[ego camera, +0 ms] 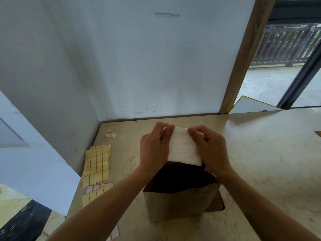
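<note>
Nearest the viewer, an open brown paper bag (177, 206) is shown upright on a pale marbled countertop (269, 162). At the far rim of its mouth, a white folded foam-sheet bundle (184, 146) is held from both sides. Its left edge is gripped by the left hand (152, 150) and its right edge by the right hand (213, 150), with fingers curled round it. Sheets of yellow red-bordered sticker labels (97, 162) are seen to the left. A small roll of beige tape (109, 133) is set farther back, near the white wall (139, 66).

Inside of the paper bag (177, 207) — too dark; lowest label sheet (115, 233) — cut off below.
</note>
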